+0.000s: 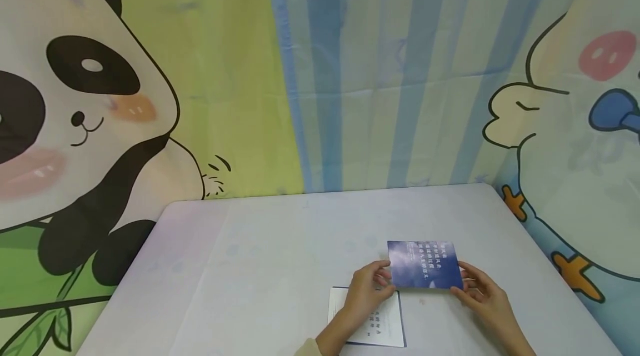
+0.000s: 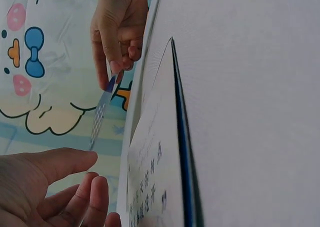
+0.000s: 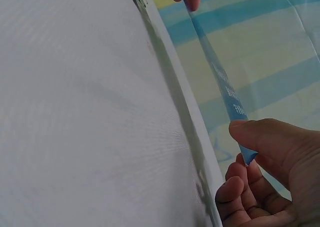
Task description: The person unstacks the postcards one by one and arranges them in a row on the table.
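Note:
A blue postcard [image 1: 425, 265] with white printed characters is held above the table between both hands. My left hand [image 1: 366, 292] pinches its left end between thumb and fingers. At the opposite end, my right hand [image 1: 484, 295] grips the lower right corner, the thumb [image 3: 265, 137] on one face and fingers behind. Seen edge-on in both wrist views, the postcard [image 3: 222, 82] looks thin and flat. Under my left forearm lies a small stack of cards [image 1: 375, 325], its white printed side up and partly covered by the hand. Blue edges [image 2: 181, 137] show along that stack.
The white table [image 1: 250, 278] carries the stack near its front edge. Behind it hangs a striped blue and yellow cloth [image 1: 370, 67]. Cartoon-printed cloths with a panda [image 1: 145, 178] and a white figure [image 1: 575, 178] stand at the sides.

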`<action>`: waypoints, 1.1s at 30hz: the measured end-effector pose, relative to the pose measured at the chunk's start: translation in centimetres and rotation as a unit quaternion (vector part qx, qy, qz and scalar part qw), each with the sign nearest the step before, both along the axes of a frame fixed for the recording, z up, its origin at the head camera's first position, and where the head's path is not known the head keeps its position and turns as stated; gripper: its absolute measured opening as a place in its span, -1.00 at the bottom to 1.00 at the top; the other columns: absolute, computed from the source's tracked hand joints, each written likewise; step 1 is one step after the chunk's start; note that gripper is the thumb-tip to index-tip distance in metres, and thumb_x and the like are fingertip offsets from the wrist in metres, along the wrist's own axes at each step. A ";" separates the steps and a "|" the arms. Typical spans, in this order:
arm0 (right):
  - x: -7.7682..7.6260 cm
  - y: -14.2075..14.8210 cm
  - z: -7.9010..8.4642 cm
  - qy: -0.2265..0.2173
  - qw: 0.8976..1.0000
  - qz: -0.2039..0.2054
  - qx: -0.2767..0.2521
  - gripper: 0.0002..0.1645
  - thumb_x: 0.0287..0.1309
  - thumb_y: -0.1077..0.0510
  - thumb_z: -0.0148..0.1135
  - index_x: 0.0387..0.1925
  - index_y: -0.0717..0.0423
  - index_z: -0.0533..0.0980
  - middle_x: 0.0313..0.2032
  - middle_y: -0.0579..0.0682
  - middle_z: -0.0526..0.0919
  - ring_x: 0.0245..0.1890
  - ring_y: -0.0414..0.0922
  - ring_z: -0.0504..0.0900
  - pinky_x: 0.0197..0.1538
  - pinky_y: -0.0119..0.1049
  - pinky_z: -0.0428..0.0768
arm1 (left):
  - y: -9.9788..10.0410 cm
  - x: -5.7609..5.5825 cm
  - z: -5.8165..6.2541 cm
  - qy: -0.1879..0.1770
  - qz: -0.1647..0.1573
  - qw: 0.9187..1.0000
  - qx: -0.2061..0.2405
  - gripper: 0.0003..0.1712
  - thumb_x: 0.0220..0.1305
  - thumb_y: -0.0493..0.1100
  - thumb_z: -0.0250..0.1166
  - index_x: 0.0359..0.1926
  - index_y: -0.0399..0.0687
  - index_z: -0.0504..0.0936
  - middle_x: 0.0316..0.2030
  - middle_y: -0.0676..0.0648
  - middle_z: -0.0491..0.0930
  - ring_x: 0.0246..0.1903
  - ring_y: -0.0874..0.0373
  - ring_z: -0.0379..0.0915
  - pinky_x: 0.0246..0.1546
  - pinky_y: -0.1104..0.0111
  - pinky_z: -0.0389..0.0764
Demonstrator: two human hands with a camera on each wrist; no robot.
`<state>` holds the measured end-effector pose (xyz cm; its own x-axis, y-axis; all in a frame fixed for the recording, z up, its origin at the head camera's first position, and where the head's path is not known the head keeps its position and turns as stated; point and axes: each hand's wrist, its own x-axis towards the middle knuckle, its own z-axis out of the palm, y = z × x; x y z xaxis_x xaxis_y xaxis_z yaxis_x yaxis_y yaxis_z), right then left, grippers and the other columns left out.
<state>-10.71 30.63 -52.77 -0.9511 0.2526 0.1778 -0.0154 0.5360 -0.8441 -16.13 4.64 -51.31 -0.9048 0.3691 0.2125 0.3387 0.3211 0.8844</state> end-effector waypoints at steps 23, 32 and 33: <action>0.7 2.8 -0.8 -0.060 0.996 -0.058 0.038 -0.36 0.15 0.15 0.38 0.21 0.31 0.40 0.05 0.28 0.53 -0.39 -0.41 0.46 -0.41 -0.45 0.56 | 3.1 0.5 0.1 -0.046 0.012 0.999 0.004 -0.52 -0.03 -0.32 0.46 0.00 -0.17 0.63 -0.34 0.09 0.70 -0.45 0.49 0.49 -0.37 0.57 0.50; 0.5 3.9 -0.8 -0.118 0.990 -0.074 0.029 -0.32 0.18 0.20 0.32 0.27 0.34 0.32 0.11 0.35 0.49 -0.39 -0.40 0.47 -0.38 -0.47 0.55 | 4.3 0.6 0.2 -0.064 -0.004 0.998 0.001 -0.49 -0.01 -0.32 0.44 0.05 -0.23 0.62 -0.30 0.07 0.68 -0.46 0.49 0.48 -0.42 0.60 0.49; 0.4 4.0 -0.8 -0.131 0.988 -0.078 0.027 -0.31 0.19 0.19 0.31 0.29 0.34 0.31 0.11 0.35 0.49 -0.39 -0.40 0.47 -0.37 -0.48 0.55 | 4.4 0.6 0.1 -0.067 -0.004 0.998 -0.002 -0.49 -0.01 -0.33 0.43 0.05 -0.23 0.62 -0.30 0.08 0.68 -0.47 0.49 0.48 -0.42 0.60 0.49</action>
